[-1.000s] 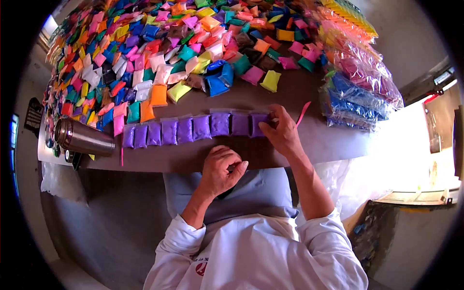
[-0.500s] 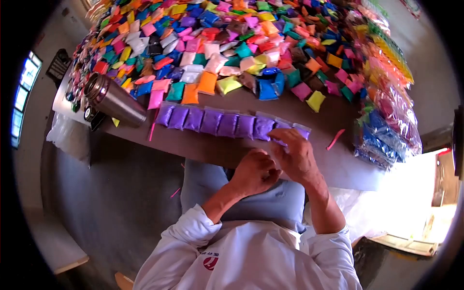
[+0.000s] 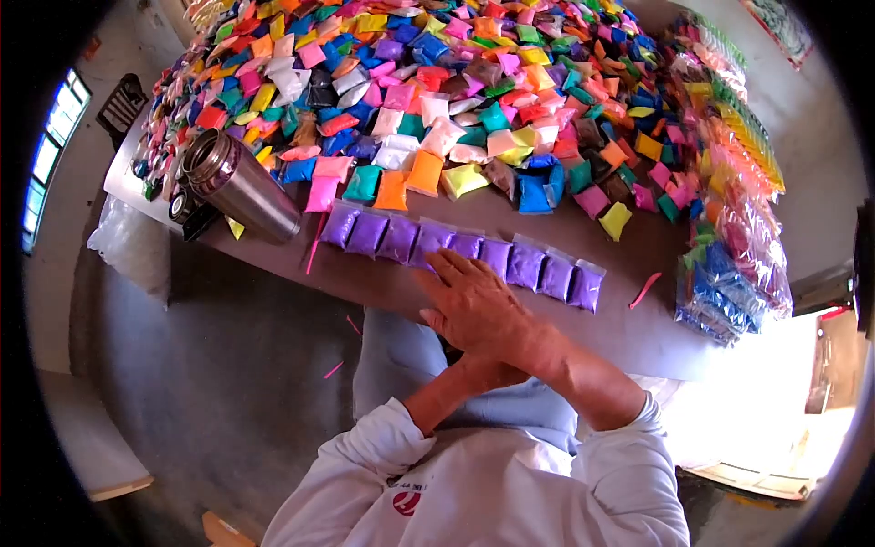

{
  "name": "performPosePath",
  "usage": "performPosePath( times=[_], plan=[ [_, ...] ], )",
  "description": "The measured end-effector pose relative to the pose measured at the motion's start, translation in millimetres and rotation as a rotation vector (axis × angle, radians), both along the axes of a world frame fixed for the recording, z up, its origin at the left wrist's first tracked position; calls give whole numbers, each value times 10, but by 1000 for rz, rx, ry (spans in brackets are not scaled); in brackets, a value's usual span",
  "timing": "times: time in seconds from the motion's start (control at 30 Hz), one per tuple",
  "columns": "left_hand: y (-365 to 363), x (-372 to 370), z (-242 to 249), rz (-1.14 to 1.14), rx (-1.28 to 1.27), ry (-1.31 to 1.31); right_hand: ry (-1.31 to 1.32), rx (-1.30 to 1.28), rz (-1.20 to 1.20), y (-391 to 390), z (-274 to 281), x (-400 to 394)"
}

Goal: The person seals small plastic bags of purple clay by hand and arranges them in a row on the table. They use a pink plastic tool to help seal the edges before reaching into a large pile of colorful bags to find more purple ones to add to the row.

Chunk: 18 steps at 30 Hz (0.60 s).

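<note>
Several small clear packets of purple filling (image 3: 398, 239) lie side by side in a row near the table's front edge. Over the middle of that row reaches my right hand (image 3: 478, 305), open, its fingers stretched out and the fingertips at the lower edge of the packets. Whether they press on a packet is hard to see. Beneath my right wrist, the left hand (image 3: 492, 372) is crossed under and mostly covered, so its fingers are hidden. Short pink strips lie at both ends of the row, one on the left (image 3: 316, 244) and one on the right (image 3: 645, 290).
A large heap of colourful packets (image 3: 437, 137) covers the back of the table (image 3: 355, 283). A steel flask (image 3: 246, 191) stands at the left, near a black lid (image 3: 182, 208). Bags of bundled packets (image 3: 729, 264) are stacked along the right edge.
My right hand has moved left from the right end of the purple row to its middle, its fingers straightening. My left hand has gone under the right wrist. The view has shifted slightly.
</note>
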<state>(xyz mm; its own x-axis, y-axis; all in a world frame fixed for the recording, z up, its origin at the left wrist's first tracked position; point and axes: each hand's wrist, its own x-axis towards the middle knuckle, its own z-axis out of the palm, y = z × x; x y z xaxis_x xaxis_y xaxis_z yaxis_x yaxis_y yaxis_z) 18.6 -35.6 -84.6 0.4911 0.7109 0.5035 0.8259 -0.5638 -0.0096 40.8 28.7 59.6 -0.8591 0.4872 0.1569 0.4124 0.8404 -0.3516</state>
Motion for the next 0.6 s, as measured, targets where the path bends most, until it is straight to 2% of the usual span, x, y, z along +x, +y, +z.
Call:
performPosePath(
  times=[0.13,0.2,0.23,0.33,0.6],
  plan=[
    [65,34,60,-64,-197,-59,-4,-16,-12,-6,-189,-24],
    [119,75,171,-459,-544,-1076,-12,0,-28,-1,-228,-42],
    [123,56,182,-434,-576,-1122,0,-9,-35,3,-231,-50],
    [66,69,163,-177,-507,-834,41,-36,-62,-13,-211,-38],
    [41,78,238,-59,-507,-763,62,-34,-234,-150,-38,349]
  ],
)
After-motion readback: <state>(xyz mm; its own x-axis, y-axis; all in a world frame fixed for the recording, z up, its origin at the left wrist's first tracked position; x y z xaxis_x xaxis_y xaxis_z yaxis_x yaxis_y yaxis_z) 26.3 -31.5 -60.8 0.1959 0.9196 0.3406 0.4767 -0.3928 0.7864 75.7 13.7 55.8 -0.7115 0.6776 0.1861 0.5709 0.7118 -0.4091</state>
